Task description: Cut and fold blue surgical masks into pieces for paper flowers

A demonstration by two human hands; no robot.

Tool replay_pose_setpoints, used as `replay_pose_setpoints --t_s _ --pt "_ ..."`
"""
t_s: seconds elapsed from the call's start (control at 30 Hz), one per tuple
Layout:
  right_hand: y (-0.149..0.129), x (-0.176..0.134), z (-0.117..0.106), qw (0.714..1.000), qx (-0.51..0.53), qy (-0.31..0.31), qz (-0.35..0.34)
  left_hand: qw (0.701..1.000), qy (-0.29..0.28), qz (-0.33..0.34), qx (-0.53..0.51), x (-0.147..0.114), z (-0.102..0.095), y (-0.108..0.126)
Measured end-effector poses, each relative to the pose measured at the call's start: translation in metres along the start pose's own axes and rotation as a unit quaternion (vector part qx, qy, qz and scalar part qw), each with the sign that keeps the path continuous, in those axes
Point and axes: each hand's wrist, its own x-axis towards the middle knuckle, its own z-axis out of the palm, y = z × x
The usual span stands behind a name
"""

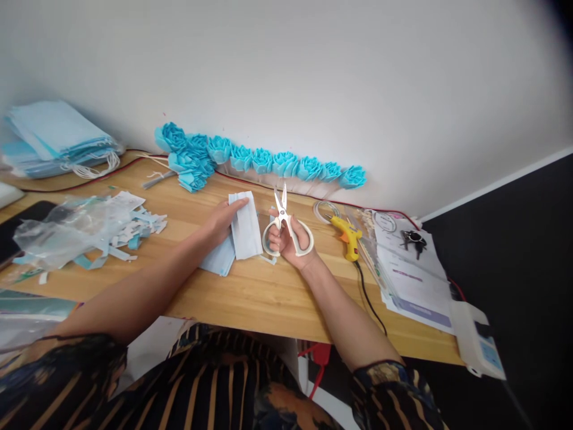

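right hand (293, 242) has its grip closed through the handles of white scissors (285, 227), blades slightly parted and pointing up toward the wall. left hand (224, 218) lies flat, fingers extended, pressing a folded light-blue face mask (245, 226) on the wooden counter (250, 292), just beside the scissors. a row of blue paper flowers (264, 160) lines the wall behind. cut scraps (134, 230) and a clear plastic bag (62, 230) lie to the left, a stack of masks (54, 137) farther back. yellow glue gun (347, 234), papers (412, 275) and keys (414, 239) sit right; their print is too small to read.
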Motion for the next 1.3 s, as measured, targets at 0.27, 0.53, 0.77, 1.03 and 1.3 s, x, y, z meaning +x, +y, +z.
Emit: replay_pose_setpoints --t_s 0.27,0.53,0.77,1.03,1.3 --pt "0.002 0.001 -0.004 1.000 -0.018 -0.012 0.000 1.000 -0.008 0.009 -0.016 -0.002 0.002 0.002" --pt "0.003 -0.002 -0.003 0.997 -0.037 -0.067 0.030 0.992 -0.111 0.004 -0.063 -0.014 0.008 0.008" --pt "0.008 -0.005 -0.003 0.987 -0.071 -0.129 0.070 0.958 -0.284 -0.029 -0.037 -0.022 0.005 0.010" --pt "0.008 -0.006 -0.002 0.986 -0.077 -0.130 0.071 0.964 -0.261 -0.038 -0.016 -0.024 0.007 0.009" --pt "0.008 -0.006 0.000 0.988 -0.075 -0.119 0.061 0.971 -0.235 -0.033 0.011 -0.025 0.006 0.007"
